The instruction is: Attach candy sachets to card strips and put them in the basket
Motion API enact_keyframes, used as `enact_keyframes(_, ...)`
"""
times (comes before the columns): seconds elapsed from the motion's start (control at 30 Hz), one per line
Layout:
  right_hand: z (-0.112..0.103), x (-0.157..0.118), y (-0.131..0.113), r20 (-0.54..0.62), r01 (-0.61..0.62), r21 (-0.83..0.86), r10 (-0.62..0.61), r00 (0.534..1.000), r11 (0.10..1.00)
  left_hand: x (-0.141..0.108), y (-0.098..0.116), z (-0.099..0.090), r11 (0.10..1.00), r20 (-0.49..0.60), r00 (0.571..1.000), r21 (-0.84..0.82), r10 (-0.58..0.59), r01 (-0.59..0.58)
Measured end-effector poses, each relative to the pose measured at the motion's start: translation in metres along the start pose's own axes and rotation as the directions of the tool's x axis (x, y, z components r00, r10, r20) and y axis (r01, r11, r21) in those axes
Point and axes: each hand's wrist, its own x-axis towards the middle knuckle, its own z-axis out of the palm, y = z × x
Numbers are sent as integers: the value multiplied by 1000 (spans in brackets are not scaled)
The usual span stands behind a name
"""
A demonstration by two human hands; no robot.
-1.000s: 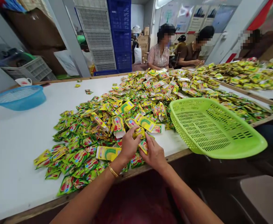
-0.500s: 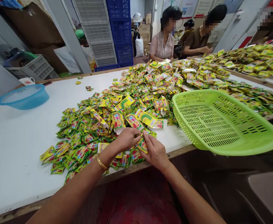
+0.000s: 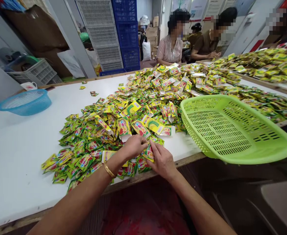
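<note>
Since the frame a second ago, the left hand has rolled over and its forearm has swung outward; the yellow packet seen at its fingertips then is no longer in sight. The right hand has barely changed. The baskets' shift looks mostly like the camera turning.

The left thumb and fingertips are pressed together by the upper end of a small packet; what they pinch is too small to tell. The right hand pinches that packet between thumb and fingers, just above the pile at the near edge of the worktop. For good handling, the right grip should probably stay light but steady on the packet's side, leaving the end free for the left fingertips; squeezing the middle could crease it. Short finger movements would suit the tight space and disturb the pile less.

Counted: two hands; one packet clearly held; one green basket, overhanging the near edge; one blue basket; one cup; one bracelet; and four other people, one mostly hidden. The pile's packets and small boxes overlap too much to count.
</note>
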Motion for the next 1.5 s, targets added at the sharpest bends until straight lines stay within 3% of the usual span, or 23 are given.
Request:
enact_keyframes(0.1,-1,0,-1,-13,6,-15,-6,1000,1000,-5,3,7,998,-147,987,-19,-65,63)
enact_keyframes(0.17,-2,1,-1,-5,11,-14,-11,1000,1000,-7,2,7,996,-167,982,-39,-82,77)
enact_keyframes(0.23,-4,2,-2,10,21,-11,-21,1000,1000,-8,-1,3,998,-124,992,-59,-23,16)
enact_keyframes(0.33,-5,2,-2,25,48,-6,-48,999,999,-8,-6,-7,982,14,987,-112,158,-155)
enact_keyframes(0.4,-4,1,-1,18,53,-3,-53,998,999,-8,-7,-8,965,48,979,-183,197,-186)
enact_keyframes(0.47,-3,1,0,5,36,7,-36,999,999,-9,-7,-3,945,-47,995,-311,92,-102)
enact_keyframes(0.53,-2,0,1,-15,3,24,-2,1000,1000,-12,-8,7,859,-173,982,-512,-79,-21)
enact_keyframes(0.63,-2,0,1,-25,-31,51,33,999,998,-21,-10,18,725,-234,956,-688,-179,-32)
enact_keyframes(0.8,-2,0,0,7,24,49,-24,1000,998,-26,2,21,924,-347,919,-379,-189,47)
enact_keyframes(0.9,-2,-1,1,-24,11,40,-10,1000,999,-20,10,19,931,-311,939,-364,-149,27)
enact_keyframes(1.07,-3,-1,0,-9,4,13,-4,1000,1000,-20,3,9,894,-139,986,-448,-95,23)
enact_keyframes(1.3,-1,-2,0,-63,25,-11,-25,998,1000,-11,3,23,831,-143,988,-555,-52,-36)
enact_keyframes(1.5,-2,0,-1,-27,7,14,-6,1000,1000,-23,-1,18,685,-69,997,-727,-19,-37)
